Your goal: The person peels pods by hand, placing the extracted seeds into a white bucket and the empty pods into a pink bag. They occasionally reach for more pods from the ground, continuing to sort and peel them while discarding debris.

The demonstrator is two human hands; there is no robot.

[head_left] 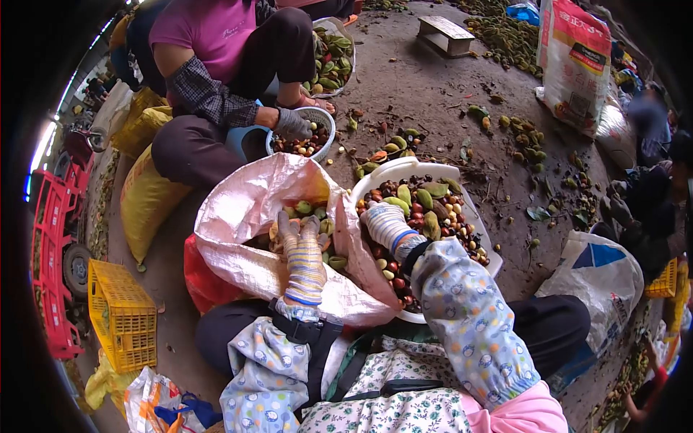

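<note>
Resting inside the sack (234, 198), spread wide seemingly for easy reach, the left hand (297, 234) hid whether it gripped anything; so did the right hand (386, 224), at the adjoining basin (426, 170).

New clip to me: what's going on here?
A seated person works with both gloved hands. The left hand reaches into a pinkish sack among green pods; the right hand is at a white tub of mixed nuts and pods. Whether either grip holds anything is hidden. Opposite, a co-worker's gloved hand is in a basin of nuts.
</note>
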